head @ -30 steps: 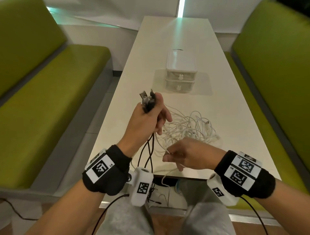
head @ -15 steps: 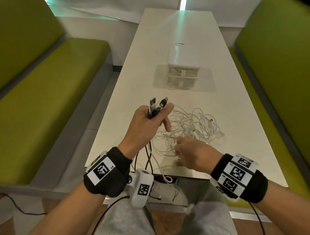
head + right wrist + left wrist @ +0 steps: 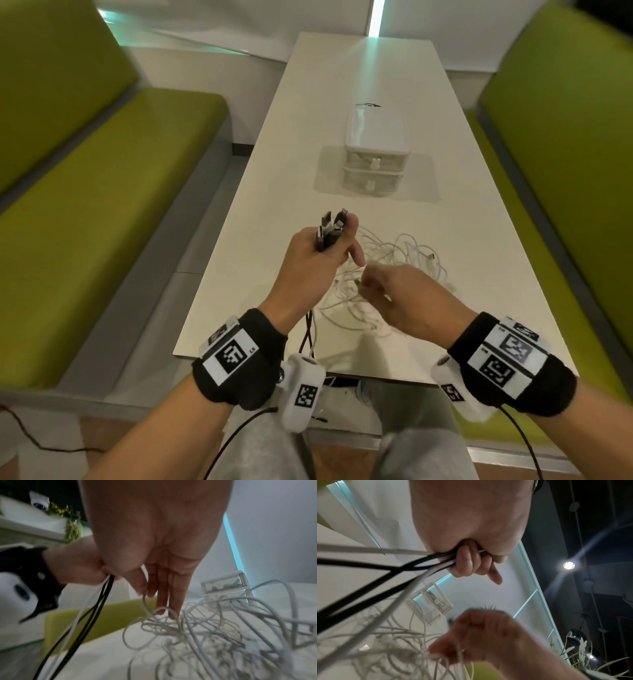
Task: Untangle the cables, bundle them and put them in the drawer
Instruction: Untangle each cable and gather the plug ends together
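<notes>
Left hand (image 3: 310, 263) held a fistful of plug ends (image 3: 331, 230) upright, black and white leads trailing down out of the fist and over the tabletop (image 3: 239, 260) edge nearest the person. Grip there was tight, fingers (image 3: 467, 562) curled round the cords, index finger loose and pointing toward the tangle.

Right hand (image 3: 404, 298) sat low over the near side of the white tangle (image 3: 404, 260), thumb and forefinger pinching one white strand or plug; the other fingers (image 3: 171, 601) hung straight into the loops. Motion blur hid exactly which end it had.

The tangle lay on the tabletop just right of the left hand, between the person and the drawers (image 3: 375, 154). The drawers stood well beyond the tangle, both shut, cable already visible inside the clear fronts.

Handling, as a judgement:
- Cables were light, limp, with no stiffness to speak of. They would not hold a shape and would drag neighbours along.
- Smooth jacket, so a bare-cord pinch would likely slip; a plug gives a positive stop.
- Best hold: at the plug or just behind it, then feed that end back through the loops.
- Pulling mid-span would probably cinch the knots.
- Strain reliefs are the weak spot, so no hard yanks.

Sorting appeared only partly done; most white cable was still knotted.
</notes>
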`<state>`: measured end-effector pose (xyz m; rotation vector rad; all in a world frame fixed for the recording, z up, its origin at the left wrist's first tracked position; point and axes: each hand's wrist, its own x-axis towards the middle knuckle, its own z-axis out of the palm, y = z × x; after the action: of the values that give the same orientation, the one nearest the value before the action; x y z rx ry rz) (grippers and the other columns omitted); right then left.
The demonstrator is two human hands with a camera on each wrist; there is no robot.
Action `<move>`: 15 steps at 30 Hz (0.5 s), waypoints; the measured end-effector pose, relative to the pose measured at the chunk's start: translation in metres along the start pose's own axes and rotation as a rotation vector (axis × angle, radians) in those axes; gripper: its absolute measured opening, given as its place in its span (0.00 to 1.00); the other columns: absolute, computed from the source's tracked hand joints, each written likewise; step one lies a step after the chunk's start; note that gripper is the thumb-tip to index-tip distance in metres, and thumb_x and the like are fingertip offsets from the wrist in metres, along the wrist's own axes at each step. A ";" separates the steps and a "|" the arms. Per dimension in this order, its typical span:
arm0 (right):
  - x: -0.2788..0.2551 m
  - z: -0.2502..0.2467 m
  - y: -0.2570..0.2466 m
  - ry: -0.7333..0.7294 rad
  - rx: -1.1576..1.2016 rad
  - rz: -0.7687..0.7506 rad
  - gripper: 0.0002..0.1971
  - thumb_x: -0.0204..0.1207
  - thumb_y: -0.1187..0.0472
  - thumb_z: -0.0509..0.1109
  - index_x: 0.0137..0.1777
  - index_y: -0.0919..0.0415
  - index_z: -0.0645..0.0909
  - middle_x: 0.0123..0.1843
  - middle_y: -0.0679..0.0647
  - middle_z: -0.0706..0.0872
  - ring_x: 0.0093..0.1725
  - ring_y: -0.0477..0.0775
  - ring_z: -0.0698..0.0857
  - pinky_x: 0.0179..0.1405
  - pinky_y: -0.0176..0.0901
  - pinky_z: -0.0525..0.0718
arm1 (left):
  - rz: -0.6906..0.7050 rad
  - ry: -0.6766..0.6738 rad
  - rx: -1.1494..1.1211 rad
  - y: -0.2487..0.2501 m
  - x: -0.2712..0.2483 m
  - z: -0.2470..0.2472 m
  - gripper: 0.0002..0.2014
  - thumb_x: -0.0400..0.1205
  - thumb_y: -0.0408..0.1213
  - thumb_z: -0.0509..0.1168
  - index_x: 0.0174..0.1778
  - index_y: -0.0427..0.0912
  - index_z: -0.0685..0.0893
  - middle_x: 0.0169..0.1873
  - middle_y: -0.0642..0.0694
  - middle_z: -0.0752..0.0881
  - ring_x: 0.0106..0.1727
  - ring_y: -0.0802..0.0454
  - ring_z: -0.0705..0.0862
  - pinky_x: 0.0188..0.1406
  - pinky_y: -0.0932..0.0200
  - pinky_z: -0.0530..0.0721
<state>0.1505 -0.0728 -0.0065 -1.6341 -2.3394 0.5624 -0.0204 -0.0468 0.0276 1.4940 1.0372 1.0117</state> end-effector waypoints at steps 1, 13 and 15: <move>0.003 -0.007 -0.002 0.073 0.054 0.032 0.07 0.84 0.53 0.60 0.48 0.54 0.74 0.40 0.48 0.86 0.38 0.51 0.84 0.37 0.48 0.80 | -0.006 0.019 -0.021 -0.001 0.002 0.002 0.30 0.81 0.61 0.57 0.30 0.37 0.85 0.24 0.40 0.67 0.22 0.52 0.63 0.22 0.65 0.62; 0.024 -0.014 -0.021 0.442 0.916 -0.061 0.17 0.84 0.71 0.61 0.67 0.58 0.83 0.52 0.44 0.90 0.49 0.40 0.88 0.50 0.34 0.84 | -0.068 0.022 -0.148 0.003 0.006 0.029 0.19 0.80 0.51 0.57 0.27 0.46 0.78 0.12 0.60 0.73 0.15 0.66 0.73 0.20 0.77 0.68; 0.025 -0.009 -0.018 0.406 0.821 -0.098 0.21 0.86 0.69 0.58 0.76 0.52 0.73 0.45 0.33 0.86 0.43 0.34 0.84 0.46 0.27 0.78 | -0.069 0.027 -0.137 0.001 0.010 0.027 0.23 0.80 0.54 0.56 0.39 0.36 0.84 0.12 0.55 0.73 0.17 0.64 0.74 0.21 0.76 0.68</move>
<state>0.1300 -0.0536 0.0092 -1.1018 -1.5614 0.9075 0.0082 -0.0445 0.0257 1.3278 1.0110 1.0357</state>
